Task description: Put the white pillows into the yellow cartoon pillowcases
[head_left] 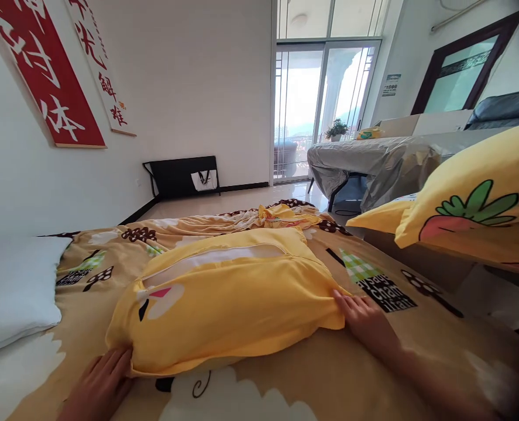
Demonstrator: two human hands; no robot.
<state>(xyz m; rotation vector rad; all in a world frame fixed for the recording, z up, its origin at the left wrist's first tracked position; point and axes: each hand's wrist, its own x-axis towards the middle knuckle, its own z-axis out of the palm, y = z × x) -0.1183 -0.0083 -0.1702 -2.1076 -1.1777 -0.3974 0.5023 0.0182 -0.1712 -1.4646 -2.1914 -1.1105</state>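
As the yellow pillow point(224, 304) lay on the bed point(329, 374) just ahead of us, its long axis running left to right, our left hand point(99, 383) touched its near left corner, fingers loosely spread. Our right hand point(364, 318) lay on the right corner, fingers pressed together on the cloth; we could not tell whether they pinched it.

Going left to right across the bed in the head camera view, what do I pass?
white pillow → left hand, at the near left corner of the yellow pillow → right hand, at its right corner → carrot-print pillow
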